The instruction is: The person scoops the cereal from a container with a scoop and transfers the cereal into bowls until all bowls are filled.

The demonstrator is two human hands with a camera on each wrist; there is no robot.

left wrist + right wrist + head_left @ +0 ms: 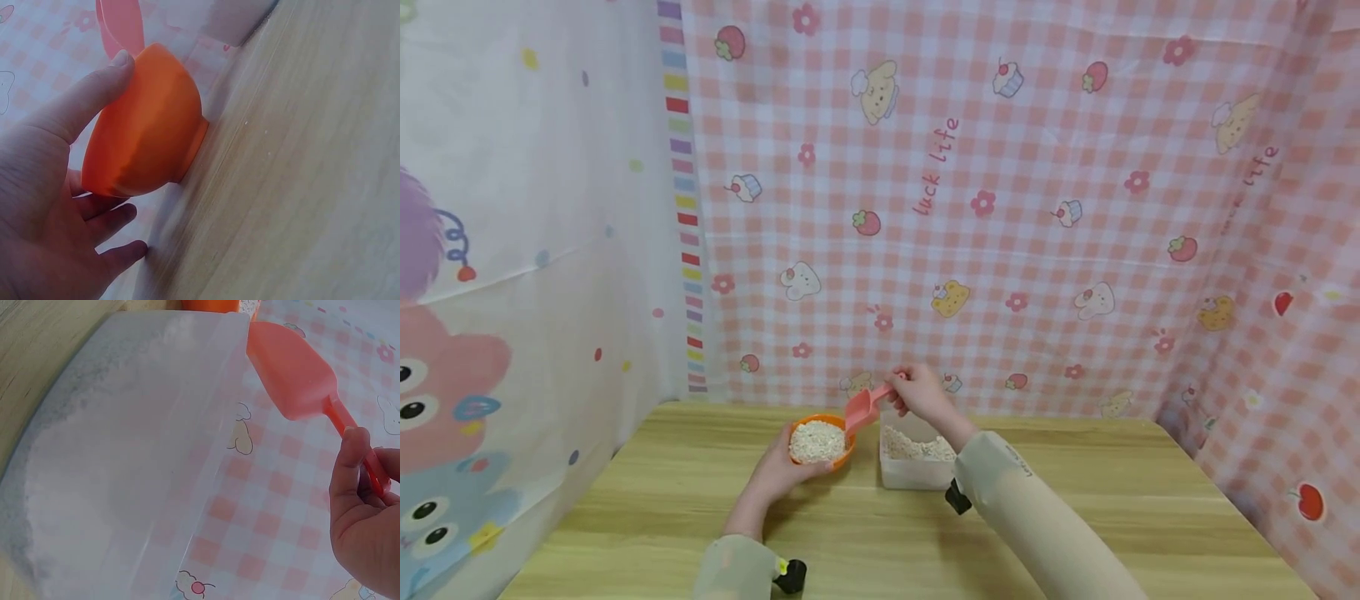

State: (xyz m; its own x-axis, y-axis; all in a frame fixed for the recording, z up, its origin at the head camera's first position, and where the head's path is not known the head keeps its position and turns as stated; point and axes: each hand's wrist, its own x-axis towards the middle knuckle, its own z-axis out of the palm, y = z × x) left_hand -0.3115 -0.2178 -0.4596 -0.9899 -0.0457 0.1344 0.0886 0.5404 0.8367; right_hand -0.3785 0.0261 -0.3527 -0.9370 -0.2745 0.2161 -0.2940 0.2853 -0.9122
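Observation:
An orange bowl (pixel 851 450), filled with pale oat-like flakes (pixel 817 442), stands on the table. My left hand (pixel 784 467) holds it from the left, thumb at the near side of the rim and fingers round the far side. In the left wrist view, the bowl's foot (pixel 192 153) meets the wood. My right hand (pixel 921 393) grips the handle of a pink scoop (pixel 861 411). The scoop tilts down to the left, its lip right at the bowl's right rim. Its pink inner surface shows, with no heap of flakes on it.
A translucent white box (pixel 917 477) holding more flakes stands just right of the bowl, under my right forearm. Some tiny crumbs (pixel 266 132) dot the wooden table (pixel 865 542). Pink checked cloth (pixel 925 250) hangs behind and on the right, a white printed cloth (pixel 550 208) on the left.

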